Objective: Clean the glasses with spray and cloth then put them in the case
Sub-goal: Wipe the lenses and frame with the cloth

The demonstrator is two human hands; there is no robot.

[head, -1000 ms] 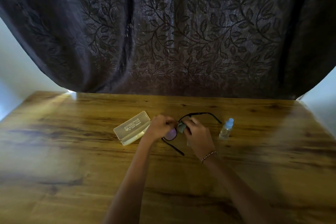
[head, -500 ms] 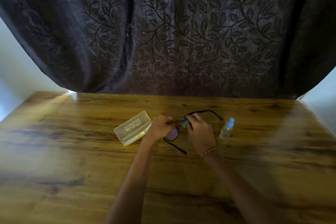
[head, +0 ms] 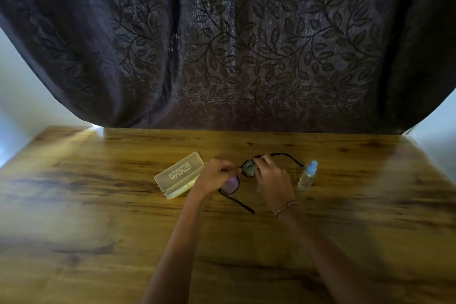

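The person holds the glasses point(head: 231, 185) in both hands just to the right of the case point(head: 179, 175), over the table point(head: 98, 217). The left hand point(head: 214, 176), the one nearer the case, has its fingers curled and pinches the black frame at the top, by the bridge. The purplish lens below that hand is uncovered. The right hand point(head: 274, 180), on the side of the glasses away from the case, has its fingers and thumb curled round a grey-green cloth point(head: 250, 170) and pinches it against the other lens, which the cloth mostly hides. One temple runs from the uncovered lens toward the person, its tip low by the table; whether it touches the wood cannot be told. The other temple arcs off past the right hand's knuckles, away from the case.

The case is pale, translucent and oblong, and lies askew on the table with print on its top. Whether its lid is fully down cannot be told. The left hand is near its right end but apart from it. The bottle point(head: 307, 175), clear with a blue cap, stands upright well to the right of the case, beyond both hands and not touching the right hand. A beaded bracelet point(head: 286, 208) circles the right wrist. Behind the case, at the table's far edge, hangs a dark curtain point(head: 246, 44) with a leaf pattern.
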